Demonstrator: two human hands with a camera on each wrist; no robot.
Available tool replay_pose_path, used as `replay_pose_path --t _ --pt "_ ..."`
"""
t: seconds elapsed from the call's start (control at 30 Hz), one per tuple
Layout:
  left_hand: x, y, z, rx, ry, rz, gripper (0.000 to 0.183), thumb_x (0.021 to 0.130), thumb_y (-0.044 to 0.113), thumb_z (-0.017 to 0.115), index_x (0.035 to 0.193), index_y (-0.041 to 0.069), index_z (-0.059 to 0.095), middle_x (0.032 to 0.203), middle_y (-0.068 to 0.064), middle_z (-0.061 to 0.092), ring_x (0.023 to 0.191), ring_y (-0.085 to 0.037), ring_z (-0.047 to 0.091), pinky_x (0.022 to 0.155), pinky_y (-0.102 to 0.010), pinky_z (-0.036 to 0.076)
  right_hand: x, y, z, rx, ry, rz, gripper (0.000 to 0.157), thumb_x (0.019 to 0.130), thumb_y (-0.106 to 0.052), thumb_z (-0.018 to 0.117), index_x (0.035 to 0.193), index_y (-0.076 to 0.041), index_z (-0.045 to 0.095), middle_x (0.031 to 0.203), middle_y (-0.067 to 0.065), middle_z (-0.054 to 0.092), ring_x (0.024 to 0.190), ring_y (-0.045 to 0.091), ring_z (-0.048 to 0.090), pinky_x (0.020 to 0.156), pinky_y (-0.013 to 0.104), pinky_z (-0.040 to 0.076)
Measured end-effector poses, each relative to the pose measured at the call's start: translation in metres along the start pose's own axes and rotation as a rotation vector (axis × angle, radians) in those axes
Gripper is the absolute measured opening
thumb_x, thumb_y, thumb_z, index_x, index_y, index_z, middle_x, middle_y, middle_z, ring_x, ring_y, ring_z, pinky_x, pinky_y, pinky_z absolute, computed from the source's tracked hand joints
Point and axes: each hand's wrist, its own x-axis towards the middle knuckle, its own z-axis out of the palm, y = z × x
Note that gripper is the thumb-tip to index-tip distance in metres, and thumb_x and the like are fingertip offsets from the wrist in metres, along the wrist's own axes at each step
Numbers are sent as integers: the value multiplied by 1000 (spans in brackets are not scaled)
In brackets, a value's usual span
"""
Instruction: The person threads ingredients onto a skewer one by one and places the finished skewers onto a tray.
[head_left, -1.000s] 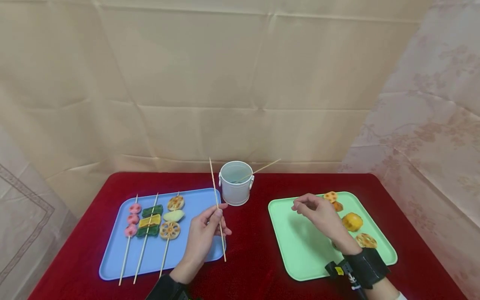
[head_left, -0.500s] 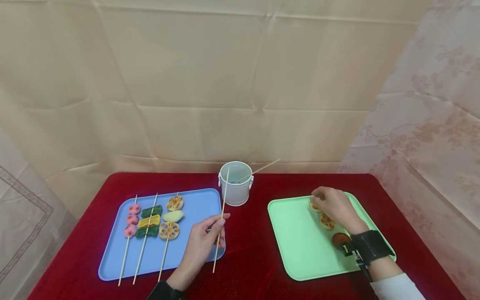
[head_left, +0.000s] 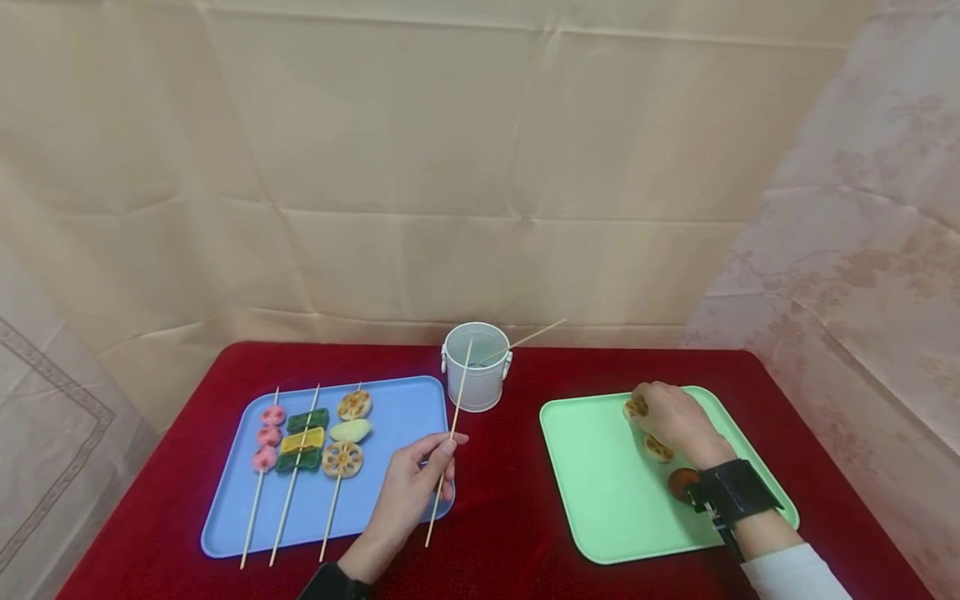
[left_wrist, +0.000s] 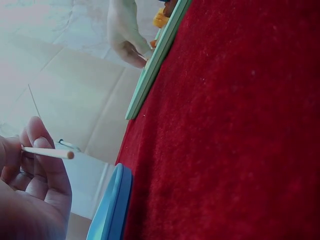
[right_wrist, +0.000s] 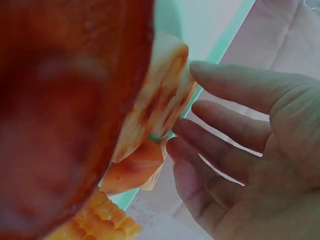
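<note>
My left hand [head_left: 416,483] pinches a bare bamboo skewer [head_left: 461,387] between thumb and fingers, its tip pointing up and away, in front of the white pail [head_left: 476,383]. In the left wrist view the skewer's blunt end [left_wrist: 62,154] points toward the camera. Over the far part of the green tray [head_left: 600,533], my right hand [head_left: 678,421] has its thumb and fingers at the edges of a browned lotus root slice [head_left: 632,410]. Close behind that slice lies another lotus root slice [head_left: 658,450]. A reddish-brown round piece [head_left: 682,483] sits near the right wrist, filling much of the right wrist view.
A blue tray [head_left: 397,400] at the left bears three loaded skewers: pink rounds [head_left: 268,436], green and yellow pieces [head_left: 302,442], and lotus slices [head_left: 342,460] with a pale piece. Another skewer [head_left: 540,331] leans in the pail. Corn [right_wrist: 102,220] and an orange piece [right_wrist: 135,170] lie nearby.
My right hand has moved right and down onto the lotus root slices at the tray's far side. The skewer in my left hand has tilted, its tip swinging right across the pail.
</note>
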Motion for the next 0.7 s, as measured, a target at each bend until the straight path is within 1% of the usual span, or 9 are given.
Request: replay_pose_path --t 0.1,0.17,0.23,0.3,0.37,0.43,0.5,0.6,0.7 --pt "0 0 0 -2 -4 -5 33 98 23 55 115 -3 66 68 -17 55 47 -16 54 47 -24 47 1 1 1 -43 14 -15 9 79 -13 72 81 -10 63 70 1 47 69 21 42 59 35 31" --pt "0 0 0 -5 -7 -7 31 99 22 54 115 -2 66 68 -16 56 47 -16 54 47 -24 47 1 1 0 -62 23 -19 11 77 -12 71 77 -12 60 68 1 44 68 21 40 58 34 28" --pt "0 0 0 -4 -13 -10 31 99 21 54 115 -2 66 68 -17 56 47 -16 54 47 -24 47 0 1 -1 -66 34 -12 10 76 -13 70 80 -9 61 70 2 46 68 21 41 57 34 30" --pt "0 0 1 4 -20 -13 32 99 22 54 116 -3 66 69 -19 56 47 -15 54 47 -23 46 -1 0 -5 -34 36 8 19 76 -16 70 90 -4 64 78 7 51 70 21 45 58 35 35" --pt "0 0 1 21 -26 -14 34 99 24 54 115 -3 66 70 -22 56 48 -15 55 48 -22 46 -2 -2 -9 19 43 26 35 77 -19 71 103 2 64 89 12 55 75 23 48 61 37 41" --pt "0 0 1 42 -31 -9 36 99 26 54 115 -3 66 70 -24 56 48 -14 55 48 -22 46 -2 -4 -13 82 50 45 45 79 -24 71 111 5 62 98 16 56 80 24 50 65 38 44" --pt "-1 1 1 59 -36 -3 37 99 28 54 114 -2 67 70 -22 56 48 -14 56 48 -22 46 -2 -8 -17 152 58 57 46 81 -29 70 112 4 62 102 17 55 85 25 51 68 40 45" --pt "-2 2 2 75 -45 9 37 99 29 54 114 -1 67 67 -14 56 49 -14 56 48 -23 48 -2 -13 -20 281 69 71 51 83 -41 69 112 1 62 106 14 56 91 26 53 73 40 47" --pt "-3 1 4 78 -59 19 36 99 28 53 114 -1 67 66 -10 55 49 -15 56 47 -24 48 -2 -21 -19 475 59 89 55 85 -49 66 113 -3 58 107 12 58 96 27 55 75 40 48"
